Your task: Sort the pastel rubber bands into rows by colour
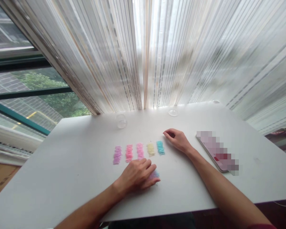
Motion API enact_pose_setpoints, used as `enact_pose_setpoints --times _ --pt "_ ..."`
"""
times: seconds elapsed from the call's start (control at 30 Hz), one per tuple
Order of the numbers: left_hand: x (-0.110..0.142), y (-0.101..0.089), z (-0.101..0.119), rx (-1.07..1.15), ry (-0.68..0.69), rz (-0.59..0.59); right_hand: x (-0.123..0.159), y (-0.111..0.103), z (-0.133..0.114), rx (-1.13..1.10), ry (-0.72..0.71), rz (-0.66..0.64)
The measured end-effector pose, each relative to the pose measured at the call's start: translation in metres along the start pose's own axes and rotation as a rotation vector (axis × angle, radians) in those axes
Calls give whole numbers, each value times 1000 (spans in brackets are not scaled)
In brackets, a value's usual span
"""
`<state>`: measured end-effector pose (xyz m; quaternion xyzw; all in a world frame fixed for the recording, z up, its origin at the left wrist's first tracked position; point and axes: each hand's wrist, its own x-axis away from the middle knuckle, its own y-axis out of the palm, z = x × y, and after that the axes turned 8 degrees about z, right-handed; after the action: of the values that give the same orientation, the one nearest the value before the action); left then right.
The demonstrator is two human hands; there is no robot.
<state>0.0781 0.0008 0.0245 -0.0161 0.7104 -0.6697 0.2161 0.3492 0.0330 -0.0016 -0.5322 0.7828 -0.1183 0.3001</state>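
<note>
My left hand (140, 175) lies low on the white table with its fingers apart, curved around a small heap of bluish-purple bits (154, 174); the palm hides part of the heap. My right hand (177, 140) rests on its side, fingers curled and the tips brought together; whatever may be between them cannot be made out. Between and beyond the hands is a row of narrow strips of small pieces: purple (117, 155), coral pink (129, 153), pink (140, 151), pale yellow (151, 149) and teal (160, 148). The teal strip is nearest my right hand.
A phone (208, 143), partly blurred out, lies right of my right forearm. Toward the back of the white table (73, 143) are a clear round container (121, 123) and a clear round lid or dish (173, 113). A striped curtain (143, 57) hangs along the far edge; a window is left.
</note>
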Motion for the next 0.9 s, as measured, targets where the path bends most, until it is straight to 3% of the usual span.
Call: enact_pose_setpoints --times 0.33,0.6,0.9 --pt "9 -1 -12 344 -43 156 1 0 -2 20 14 14" --pt "15 -1 -31 719 -264 150 2 -2 -2 45 28 11" --pt "15 -15 -46 926 -440 171 3 -1 -1 68 24 46"
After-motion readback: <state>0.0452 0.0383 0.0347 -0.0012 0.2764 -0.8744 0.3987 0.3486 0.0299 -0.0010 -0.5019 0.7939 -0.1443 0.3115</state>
